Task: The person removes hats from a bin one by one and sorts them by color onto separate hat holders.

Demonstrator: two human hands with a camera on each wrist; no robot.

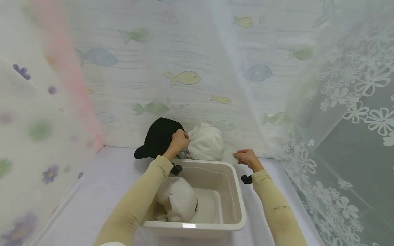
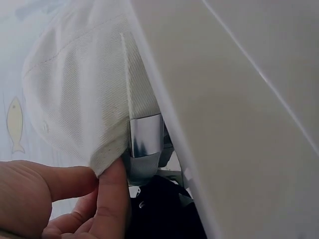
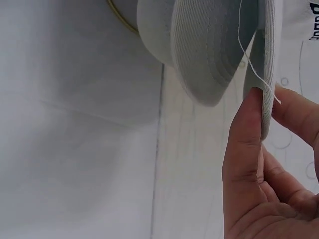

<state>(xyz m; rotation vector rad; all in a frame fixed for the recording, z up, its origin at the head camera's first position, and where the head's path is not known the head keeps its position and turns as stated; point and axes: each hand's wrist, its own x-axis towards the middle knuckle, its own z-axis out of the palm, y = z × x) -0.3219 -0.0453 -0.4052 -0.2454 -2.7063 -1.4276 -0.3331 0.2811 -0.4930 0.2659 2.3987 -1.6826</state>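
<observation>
Far left: black cap (image 1: 161, 136), close beside the left hand (image 1: 180, 140); a sideways tug may topple it. Left thumb and fingers pinch the back edge of the white cap (image 1: 206, 141), near a metal buckle (image 2: 147, 135). White cap stands just behind the bin (image 1: 221, 227), which holds an off-white cap (image 1: 181, 200); buckle could snag the rim if lifted low. Right hand (image 1: 247, 159) pinches a brim (image 3: 269, 59) at its edge; other brims (image 3: 199, 59) hang alongside, so one may slip loose.
</observation>
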